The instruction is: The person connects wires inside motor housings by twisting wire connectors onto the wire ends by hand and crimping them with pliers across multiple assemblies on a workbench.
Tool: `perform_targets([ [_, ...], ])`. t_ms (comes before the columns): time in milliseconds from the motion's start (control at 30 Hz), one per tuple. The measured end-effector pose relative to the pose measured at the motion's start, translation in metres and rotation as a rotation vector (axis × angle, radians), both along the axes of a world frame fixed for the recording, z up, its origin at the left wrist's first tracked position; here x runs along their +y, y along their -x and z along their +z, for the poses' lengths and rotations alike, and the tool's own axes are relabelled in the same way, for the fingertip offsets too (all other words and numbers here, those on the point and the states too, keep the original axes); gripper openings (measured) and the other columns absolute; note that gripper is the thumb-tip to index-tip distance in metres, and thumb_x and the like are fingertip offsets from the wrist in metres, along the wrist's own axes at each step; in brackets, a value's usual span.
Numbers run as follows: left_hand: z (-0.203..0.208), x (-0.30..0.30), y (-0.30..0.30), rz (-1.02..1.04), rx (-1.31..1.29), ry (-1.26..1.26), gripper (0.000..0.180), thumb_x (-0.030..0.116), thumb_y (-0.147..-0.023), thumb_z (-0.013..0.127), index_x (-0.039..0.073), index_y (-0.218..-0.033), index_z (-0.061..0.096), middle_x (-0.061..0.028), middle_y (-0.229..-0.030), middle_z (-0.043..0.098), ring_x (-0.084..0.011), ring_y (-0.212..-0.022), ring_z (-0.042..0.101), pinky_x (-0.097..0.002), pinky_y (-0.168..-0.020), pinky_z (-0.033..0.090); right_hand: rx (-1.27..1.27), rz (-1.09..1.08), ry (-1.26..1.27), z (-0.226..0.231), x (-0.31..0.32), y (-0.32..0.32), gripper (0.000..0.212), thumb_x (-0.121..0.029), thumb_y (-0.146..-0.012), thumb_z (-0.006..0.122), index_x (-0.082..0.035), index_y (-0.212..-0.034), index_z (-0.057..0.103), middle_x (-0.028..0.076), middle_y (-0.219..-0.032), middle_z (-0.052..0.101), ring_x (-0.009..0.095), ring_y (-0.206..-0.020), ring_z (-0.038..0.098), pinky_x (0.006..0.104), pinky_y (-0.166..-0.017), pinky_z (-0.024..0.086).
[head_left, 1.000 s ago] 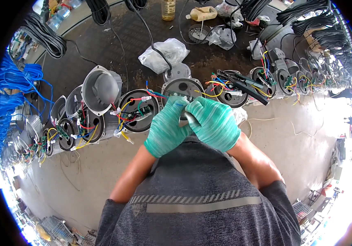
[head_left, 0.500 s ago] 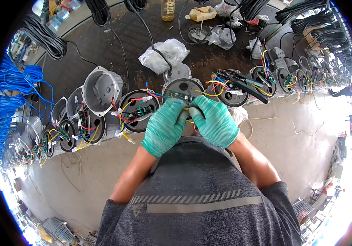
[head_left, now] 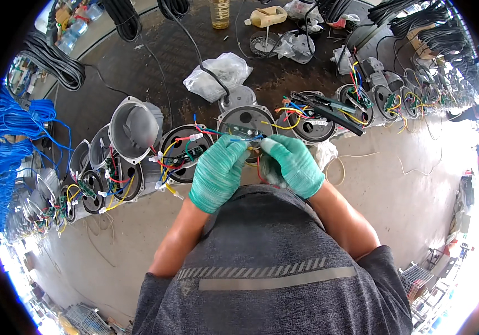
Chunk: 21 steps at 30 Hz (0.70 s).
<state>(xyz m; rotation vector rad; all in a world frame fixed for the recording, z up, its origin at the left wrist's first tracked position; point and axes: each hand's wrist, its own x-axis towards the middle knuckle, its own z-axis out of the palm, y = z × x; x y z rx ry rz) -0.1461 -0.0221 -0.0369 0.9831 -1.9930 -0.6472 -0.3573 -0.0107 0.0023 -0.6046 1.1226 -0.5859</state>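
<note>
In green-and-white knit gloves, my hands meet at the near rim of a round grey metal housing (head_left: 245, 116), inside which a small green circuit board shows. My left hand (head_left: 215, 174) is closed, thumb and finger pinching a blue wire (head_left: 255, 137) that runs rightward from its fingertips. Just to the right, my right hand (head_left: 295, 166) is also closed in a pinch; what its fingertips hold is too small to name. A red wire (head_left: 259, 168) hangs between the hands. A yellow wire (head_left: 275, 126) leaves the housing's right side.
To the right, black-handled pliers (head_left: 331, 111) lie across a neighbouring housing (head_left: 315, 131). Another wired housing (head_left: 186, 153) sits at left, beside an upturned deep grey cover (head_left: 134, 128). Behind are a clear plastic bag (head_left: 218, 76), black cable coils (head_left: 55, 61) and blue wire bundles (head_left: 13, 134).
My hands have drawn slightly apart, the left one shifting left. More of the blue wire and the circuit board shows between them. The whole view has shifted a little.
</note>
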Motion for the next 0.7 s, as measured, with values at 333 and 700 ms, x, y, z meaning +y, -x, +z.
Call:
perform_targets([
  [333, 0.0, 0.0, -0.003, 0.026, 0.01, -0.024, 0.021, 0.0, -0.092, 0.072, 0.001, -0.113, 0.072, -0.0175, -0.105, 0.071, -0.0393, -0.09, 0.071, -0.044, -0.076, 0.058, 1.0, 0.278, 1.532, -0.008, -0.006, 0.004, 0.037, -0.009, -0.081, 0.073, -0.007, -0.118, 0.07, 0.012, -0.093, 0.067, 0.033, -0.076, 0.07, 0.0436, -0.062, 0.057],
  [700, -0.002, 0.002, -0.008, 0.013, -0.153, 0.108, 0.033, -0.002, -0.085, 0.07, 0.004, -0.116, 0.072, -0.0154, -0.107, 0.071, -0.0367, -0.093, 0.072, -0.0435, -0.077, 0.059, 0.009, -0.021, 0.008, 0.007, 0.003, -0.005, 0.025, -0.023, -0.108, 0.059, -0.001, -0.102, 0.07, 0.005, -0.07, 0.066, 0.014, -0.048, 0.059, 0.0262, -0.043, 0.043],
])
